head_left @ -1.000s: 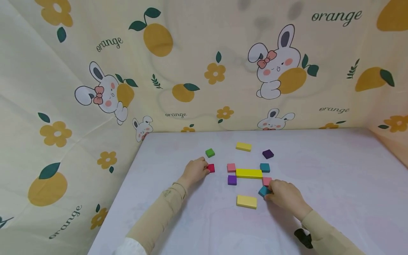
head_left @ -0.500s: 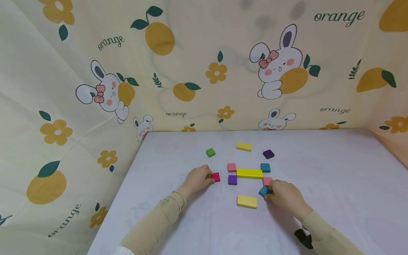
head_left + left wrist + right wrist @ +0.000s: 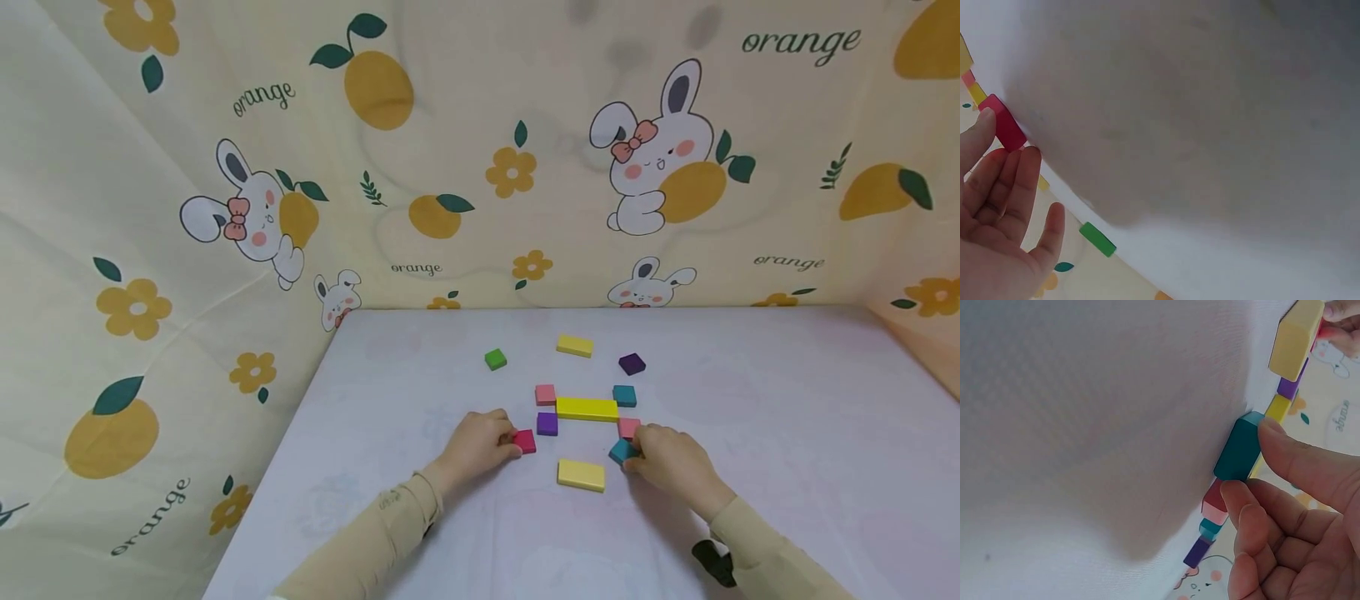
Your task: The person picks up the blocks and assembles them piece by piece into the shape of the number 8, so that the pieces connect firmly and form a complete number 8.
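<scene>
My left hand (image 3: 478, 448) pinches a red block (image 3: 526, 442) between thumb and fingertips, just left of and below a purple block (image 3: 547, 424). In the left wrist view the red block (image 3: 1004, 122) shows its long side. My right hand (image 3: 671, 462) pinches a teal block (image 3: 622, 452) below a pink block (image 3: 628, 427); in the right wrist view thumb and forefinger meet at the two ends of this teal block (image 3: 1239, 447). Between the hands a long yellow block (image 3: 587, 408) lies flat, with a second pink block (image 3: 545, 395) and another teal block (image 3: 624, 396) at its far corners.
A pale yellow block (image 3: 581, 475) lies nearest to me between the hands. Farther back are a green block (image 3: 495, 359), another pale yellow block (image 3: 574, 346) and a dark purple block (image 3: 632, 364). A printed cloth (image 3: 450, 167) hangs behind the white table (image 3: 787, 433).
My left hand has brought the red block toward me and to the right, from near the green block to beside the purple one. The right hand has stayed with its teal block.
</scene>
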The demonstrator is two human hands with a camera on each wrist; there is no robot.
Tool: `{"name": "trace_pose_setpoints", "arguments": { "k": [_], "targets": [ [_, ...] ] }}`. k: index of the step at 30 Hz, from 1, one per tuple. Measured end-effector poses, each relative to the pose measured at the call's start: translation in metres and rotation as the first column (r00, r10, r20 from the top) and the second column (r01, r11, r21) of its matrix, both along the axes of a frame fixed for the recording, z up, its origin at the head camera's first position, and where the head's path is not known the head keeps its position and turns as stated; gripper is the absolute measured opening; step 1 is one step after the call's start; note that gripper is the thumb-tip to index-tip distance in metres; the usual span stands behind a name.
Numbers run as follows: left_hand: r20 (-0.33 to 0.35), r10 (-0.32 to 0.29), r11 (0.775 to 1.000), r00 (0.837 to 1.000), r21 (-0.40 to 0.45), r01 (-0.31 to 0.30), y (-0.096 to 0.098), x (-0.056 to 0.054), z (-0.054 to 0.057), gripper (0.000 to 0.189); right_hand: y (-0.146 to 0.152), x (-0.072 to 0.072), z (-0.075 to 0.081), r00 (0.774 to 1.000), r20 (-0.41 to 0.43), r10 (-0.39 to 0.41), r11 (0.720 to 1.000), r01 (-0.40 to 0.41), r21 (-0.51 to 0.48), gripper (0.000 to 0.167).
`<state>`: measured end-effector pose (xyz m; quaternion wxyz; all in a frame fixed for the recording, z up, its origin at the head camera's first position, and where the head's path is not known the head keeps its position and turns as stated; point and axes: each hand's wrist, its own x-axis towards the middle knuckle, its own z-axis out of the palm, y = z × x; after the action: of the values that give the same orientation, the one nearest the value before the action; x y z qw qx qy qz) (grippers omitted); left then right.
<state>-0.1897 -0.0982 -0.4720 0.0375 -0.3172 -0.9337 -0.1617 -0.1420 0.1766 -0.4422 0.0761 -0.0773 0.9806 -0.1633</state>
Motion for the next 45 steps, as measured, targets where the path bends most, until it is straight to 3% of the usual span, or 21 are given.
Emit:
{"name": "trace_pose_setpoints", "arguments": {
  "k": [12,24,36,45],
  "targets": [
    [0.037,-0.020,0.999,0.999,-0.030,0.021,0.013,0.005,0.000,0.020,0.000,0.000,0.000,1.000,0.000,-0.002,1.000,0.002,0.002,0.022],
    [-0.008,-0.047,0.997,0.999,-0.069,0.046,0.028,0.002,-0.003,0.022,0.000,-0.002,-0.001,1.000,0.010,0.002,1.000,-0.002,0.008,0.022],
    [0.002,0.034,0.997,0.999,-0.076,-0.034,0.038,0.005,0.001,0.024,0.000,0.000,-0.002,1.000,0.018,-0.021,1.000,0.021,0.013,0.023],
    [-0.019,0.049,0.996,0.999,-0.078,-0.051,0.041,0.005,-0.003,0.028,0.000,0.002,-0.003,1.000,-0.014,-0.022,0.999,0.022,0.030,0.025]
  ]
}}
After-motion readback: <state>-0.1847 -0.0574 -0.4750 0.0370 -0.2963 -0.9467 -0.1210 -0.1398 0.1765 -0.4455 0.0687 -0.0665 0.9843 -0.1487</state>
